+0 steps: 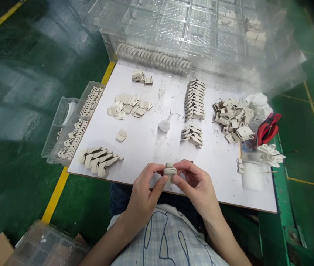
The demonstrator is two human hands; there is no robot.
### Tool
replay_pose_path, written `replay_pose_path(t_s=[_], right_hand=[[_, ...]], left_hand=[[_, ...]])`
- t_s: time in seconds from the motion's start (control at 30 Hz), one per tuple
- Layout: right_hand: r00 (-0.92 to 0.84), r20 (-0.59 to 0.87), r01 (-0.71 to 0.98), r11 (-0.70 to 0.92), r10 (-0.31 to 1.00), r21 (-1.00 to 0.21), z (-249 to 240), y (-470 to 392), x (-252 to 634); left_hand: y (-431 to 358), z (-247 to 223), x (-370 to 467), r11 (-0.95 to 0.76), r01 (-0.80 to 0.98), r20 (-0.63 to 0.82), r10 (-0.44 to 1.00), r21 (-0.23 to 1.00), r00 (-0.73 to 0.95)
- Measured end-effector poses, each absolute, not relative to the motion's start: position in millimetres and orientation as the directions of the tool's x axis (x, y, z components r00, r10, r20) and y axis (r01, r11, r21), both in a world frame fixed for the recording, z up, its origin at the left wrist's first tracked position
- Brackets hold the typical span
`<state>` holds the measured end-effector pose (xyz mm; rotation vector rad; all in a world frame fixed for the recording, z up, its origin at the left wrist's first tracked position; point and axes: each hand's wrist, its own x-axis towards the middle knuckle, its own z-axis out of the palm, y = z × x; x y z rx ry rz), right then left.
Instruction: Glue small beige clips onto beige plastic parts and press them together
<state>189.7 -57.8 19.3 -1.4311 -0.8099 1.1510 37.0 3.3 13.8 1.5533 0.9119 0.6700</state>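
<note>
You hold a small beige part (170, 171) just below the centre of the frame, pinched between the thumbs and fingertips of your left hand (147, 183) and right hand (198, 183); it seems layered, though your fingers partly cover it. Above it, a white nozzle bottle (164, 125) rests on the surface (151, 147); a beige heap (234, 117) lies right of centre.

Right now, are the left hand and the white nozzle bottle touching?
Apart. The head view plainly shows white board between the nozzle bottle and the left hand, whose fingertips hold a small beige part.
</note>
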Motion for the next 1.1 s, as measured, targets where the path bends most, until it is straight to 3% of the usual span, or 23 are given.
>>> replay_pose_path(t_s=[0.17, 0.5, 0.8, 1.1], right_hand=[[0.295, -0.232, -0.229, -0.167, 0.927, -0.959, 16.7, -61.6, 188.2], [0.323, -0.245, -0.19, -0.191, 0.914, -0.963, 20.8, -65.7, 178.6], [0.36, -0.158, -0.11, -0.126, 0.92, -0.986, 18.4, -66.3, 176.3], [0.362, -0.207, -0.154, -0.161, 0.909, -0.975, 21.7, -67.6, 173.4]], left_hand=[[3.7, 18.1, 40.1, -0.068, 0.183, -0.047, 0.826, 0.981, 0.562], [1.2, 16.6, 43.8, -0.119, 0.169, 0.013, 0.853, 0.978, 0.522], [1.2, 14.4, 42.4, -0.198, 0.112, 0.11, 0.842, 0.974, 0.528], [0.6, 16.5, 45.4, -0.23, 0.105, 0.145, 0.845, 0.968, 0.514]])
